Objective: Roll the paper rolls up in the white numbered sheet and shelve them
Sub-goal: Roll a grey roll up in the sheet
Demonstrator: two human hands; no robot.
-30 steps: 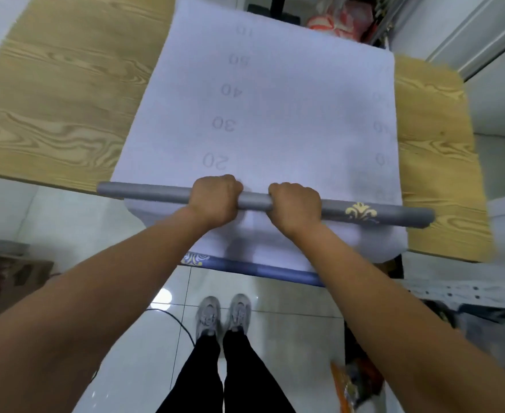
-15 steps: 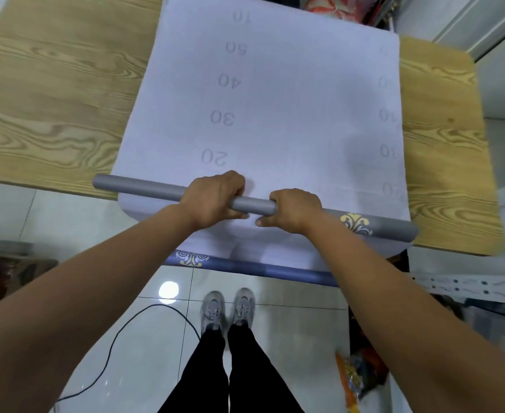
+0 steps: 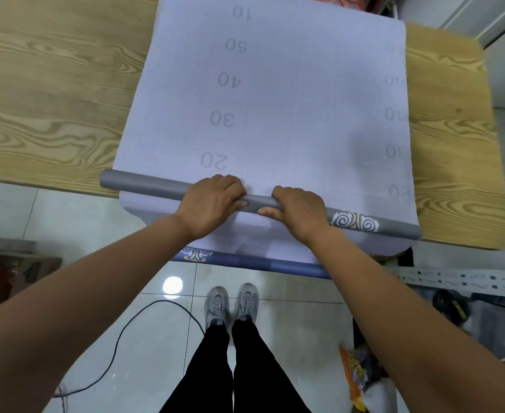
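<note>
Wooden table (image 3: 51,99), white numbered sheet (image 3: 290,99); left hand (image 3: 212,201) and right hand (image 3: 299,211), grips tight around grey roll (image 3: 147,186)

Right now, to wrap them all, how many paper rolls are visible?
2: a grey roll on the white sheet, gripped by left hand and right hand; a blue roll below the sheet's near edge. Others possibly hidden.

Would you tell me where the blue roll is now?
Head view: the blue roll shows beneath the white sheet at its overhanging near edge, nearer the person than the grey roll.
</note>
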